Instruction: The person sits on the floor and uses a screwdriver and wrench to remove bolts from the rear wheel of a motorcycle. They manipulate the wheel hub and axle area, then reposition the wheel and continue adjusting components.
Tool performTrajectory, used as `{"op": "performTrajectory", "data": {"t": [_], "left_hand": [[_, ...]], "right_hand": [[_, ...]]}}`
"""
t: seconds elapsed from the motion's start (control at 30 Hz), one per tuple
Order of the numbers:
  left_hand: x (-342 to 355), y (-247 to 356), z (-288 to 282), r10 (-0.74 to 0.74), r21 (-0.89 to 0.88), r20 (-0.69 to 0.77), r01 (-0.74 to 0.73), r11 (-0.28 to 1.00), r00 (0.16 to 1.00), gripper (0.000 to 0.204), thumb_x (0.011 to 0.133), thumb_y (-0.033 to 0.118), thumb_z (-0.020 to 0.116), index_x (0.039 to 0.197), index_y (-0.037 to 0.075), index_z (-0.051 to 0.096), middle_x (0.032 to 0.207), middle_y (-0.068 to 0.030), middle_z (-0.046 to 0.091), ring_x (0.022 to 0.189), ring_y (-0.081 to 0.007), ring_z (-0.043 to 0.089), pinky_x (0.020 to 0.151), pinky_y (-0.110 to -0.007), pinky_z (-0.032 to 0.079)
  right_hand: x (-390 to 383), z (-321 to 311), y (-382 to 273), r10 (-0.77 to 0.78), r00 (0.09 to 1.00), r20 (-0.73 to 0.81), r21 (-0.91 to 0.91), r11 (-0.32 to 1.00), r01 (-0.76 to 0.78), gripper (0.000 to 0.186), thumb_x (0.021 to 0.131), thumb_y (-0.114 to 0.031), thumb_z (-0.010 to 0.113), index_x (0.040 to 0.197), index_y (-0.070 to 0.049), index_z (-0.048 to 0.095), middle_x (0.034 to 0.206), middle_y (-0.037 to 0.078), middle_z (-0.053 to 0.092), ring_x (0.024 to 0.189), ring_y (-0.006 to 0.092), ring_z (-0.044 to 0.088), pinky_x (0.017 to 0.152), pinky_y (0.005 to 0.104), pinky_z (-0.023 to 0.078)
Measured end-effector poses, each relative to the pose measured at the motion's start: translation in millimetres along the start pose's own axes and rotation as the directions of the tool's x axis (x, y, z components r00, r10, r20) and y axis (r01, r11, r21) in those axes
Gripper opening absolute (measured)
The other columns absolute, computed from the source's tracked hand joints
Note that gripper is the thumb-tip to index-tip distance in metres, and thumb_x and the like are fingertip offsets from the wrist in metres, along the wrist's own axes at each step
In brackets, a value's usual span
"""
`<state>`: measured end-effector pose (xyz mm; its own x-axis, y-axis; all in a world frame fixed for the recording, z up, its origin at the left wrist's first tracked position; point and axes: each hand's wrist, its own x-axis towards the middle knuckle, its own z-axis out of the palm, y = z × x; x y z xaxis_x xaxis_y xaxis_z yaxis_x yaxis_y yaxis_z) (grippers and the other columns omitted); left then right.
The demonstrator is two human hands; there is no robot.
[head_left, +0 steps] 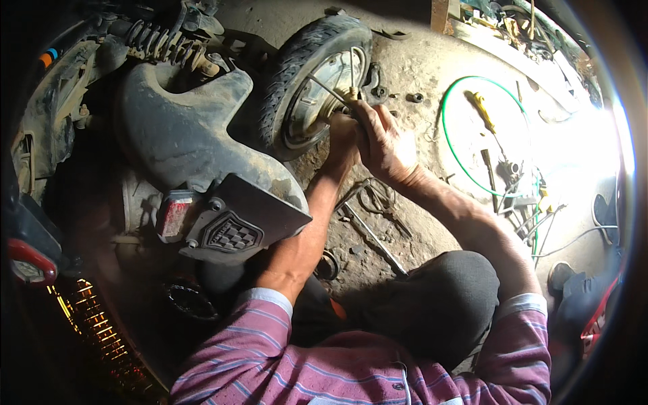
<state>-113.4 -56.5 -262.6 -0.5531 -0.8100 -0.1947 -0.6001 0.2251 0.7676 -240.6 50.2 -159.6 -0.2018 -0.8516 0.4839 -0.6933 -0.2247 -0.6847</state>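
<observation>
Wheel (pixel 305 108), left hand (pixel 343 131) and right hand (pixel 389 147) near its hub (pixel 329 109); cannot tell what curled fingers (pixel 370 125) hold

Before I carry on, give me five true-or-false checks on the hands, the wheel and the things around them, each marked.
1. The left hand and right hand are close together at the wheel. True.
2. The yellow-handled tool lies inside the green loop. True.
3. The green loop lies left of the wheel. False: it lies to the right.
4. A long metal bar lies on the ground. True.
5. The sleeves are plain white. False: they are striped and pinkish purple.
</observation>
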Motion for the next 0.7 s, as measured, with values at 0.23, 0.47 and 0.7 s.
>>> {"op": "performTrajectory", "data": {"t": [0.23,0.47,0.7], "left_hand": [[4,20,13,-0.201,-0.858,-0.188,-0.061,0.509,0.961,0.02,0.088,0.02,0.065,0.075,0.005,0.065,0.063,-0.0011,0.06,0.06,-0.0167,0.064,0.056,-0.031,0.05],[-1,22,10,-0.382,-0.686,-0.183,0.161,0.709,0.906,0.015,0.09,0.02,0.064,0.089,0.006,0.07,0.076,-0.0012,0.063,0.052,-0.0103,0.052,0.042,-0.03,0.041],[-6,36,-2,-0.361,-0.627,-0.102,0.222,0.747,0.927,0.017,0.084,0.019,0.073,0.08,0.003,0.073,0.068,-0.0008,0.062,0.049,-0.0113,0.053,0.041,-0.033,0.043]], "right_hand": [[-3,38,51,0.0,0.988,-0.157,0.144,0.989,0.023,0.041,0.095,-0.013,0.064,0.133,0.0,0.058,0.118,0.023,0.062,0.104,0.0399,0.064,0.088,0.0453,0.054],[24,26,85,-0.091,0.99,0.107,0.223,0.973,0.065,0.035,0.102,-0.032,0.061,0.129,-0.012,0.056,0.111,0.017,0.064,0.097,0.041,0.066,0.079,0.0481,0.056],[47,13,109,-0.067,0.911,0.406,0.059,0.997,0.047,0.032,0.1,-0.03,0.063,0.121,-0.009,0.05,0.102,0.021,0.071,0.093,0.043,0.07,0.074,0.0517,0.055]]}}
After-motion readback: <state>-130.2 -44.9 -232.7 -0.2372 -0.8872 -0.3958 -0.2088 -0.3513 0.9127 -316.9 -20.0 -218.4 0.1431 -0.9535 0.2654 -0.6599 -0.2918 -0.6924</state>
